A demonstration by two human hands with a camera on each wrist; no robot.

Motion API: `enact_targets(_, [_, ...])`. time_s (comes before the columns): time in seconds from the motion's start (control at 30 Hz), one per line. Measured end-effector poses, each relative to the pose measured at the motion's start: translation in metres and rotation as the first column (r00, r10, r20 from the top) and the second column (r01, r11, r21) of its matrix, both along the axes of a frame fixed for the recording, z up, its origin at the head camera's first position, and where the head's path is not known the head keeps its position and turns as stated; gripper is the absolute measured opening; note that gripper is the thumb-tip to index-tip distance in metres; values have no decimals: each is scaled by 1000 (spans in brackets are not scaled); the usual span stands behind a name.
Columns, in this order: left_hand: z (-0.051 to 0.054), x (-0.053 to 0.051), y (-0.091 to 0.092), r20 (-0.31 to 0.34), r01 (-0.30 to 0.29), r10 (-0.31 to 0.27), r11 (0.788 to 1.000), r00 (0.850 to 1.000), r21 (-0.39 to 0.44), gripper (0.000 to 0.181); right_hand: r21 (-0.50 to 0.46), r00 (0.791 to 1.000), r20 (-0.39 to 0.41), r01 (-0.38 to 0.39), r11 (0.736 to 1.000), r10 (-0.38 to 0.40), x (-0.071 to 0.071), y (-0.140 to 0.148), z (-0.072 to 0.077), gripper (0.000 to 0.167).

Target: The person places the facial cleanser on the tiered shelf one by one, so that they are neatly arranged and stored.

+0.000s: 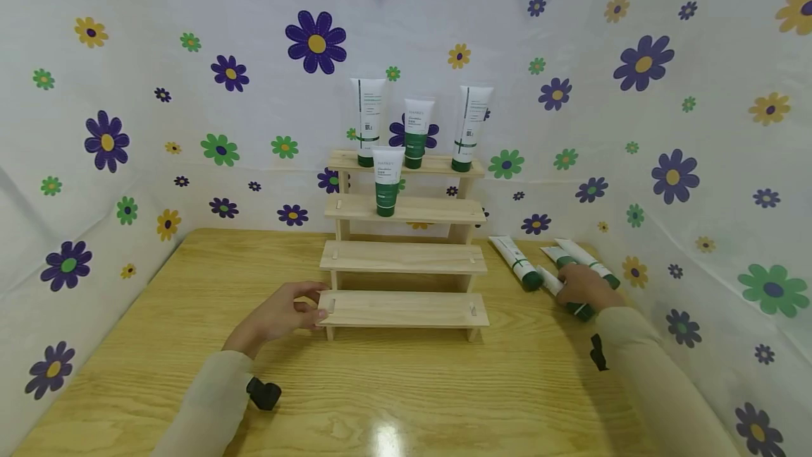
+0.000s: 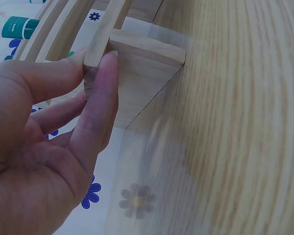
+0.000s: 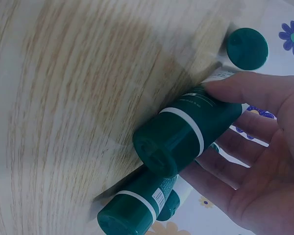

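Green-and-white tube [image 3: 188, 125] is at the worktop [image 1: 476, 386], 4 o'clock from the wooden stand [image 1: 406, 257] in the head view, cap [image 3: 154, 152] facing 4, long axis 10-to-4. Right hand [image 1: 590, 288] has fingers pinching it; left hand [image 1: 279, 312] pinches the bottom step [image 1: 402, 309] at its 9.

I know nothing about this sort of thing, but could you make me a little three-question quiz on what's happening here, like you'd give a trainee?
1. How many tubes stand on the top shelf of the wooden rack?

2. True or false: the left hand grips one end of the bottom shelf.

3. Fill in the blank: over at the right of the table, the right hand grips a ____.

Key:
1. Three; a fourth stands one shelf lower.
2. True; it is the left end.
3. Green-and-white tube; other tubes lie close by.
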State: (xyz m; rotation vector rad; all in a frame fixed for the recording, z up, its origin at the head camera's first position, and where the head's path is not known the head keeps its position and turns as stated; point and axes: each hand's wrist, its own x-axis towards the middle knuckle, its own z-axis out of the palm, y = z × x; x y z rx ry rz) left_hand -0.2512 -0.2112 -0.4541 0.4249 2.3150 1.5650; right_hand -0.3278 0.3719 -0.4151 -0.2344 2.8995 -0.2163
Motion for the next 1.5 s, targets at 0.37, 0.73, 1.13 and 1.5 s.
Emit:
enact_targets(0.37, [-2, 0, 1, 2, 3, -3, 1000, 1000, -6, 59, -123, 996, -67, -70, 990, 62, 4, 15, 2, 26])
enact_targets(0.73, [-1, 0, 0, -10, 19, -19, 1000, 1000, 7, 61, -223, 998, -56, 8, 975, -21, 4, 10, 30, 50])
enact_targets(1.13, [0, 1, 1, -17, 30, -29, 999, 999, 24, 61, -322, 996, -84, 2, 947, -31, 9, -15, 61, 53])
enact_targets(1.5, [-1, -1, -1, -13, 13, -13, 1000, 1000, 7, 60, -414, 990, -141, -58, 908, -1, 9, -39, 82, 50])
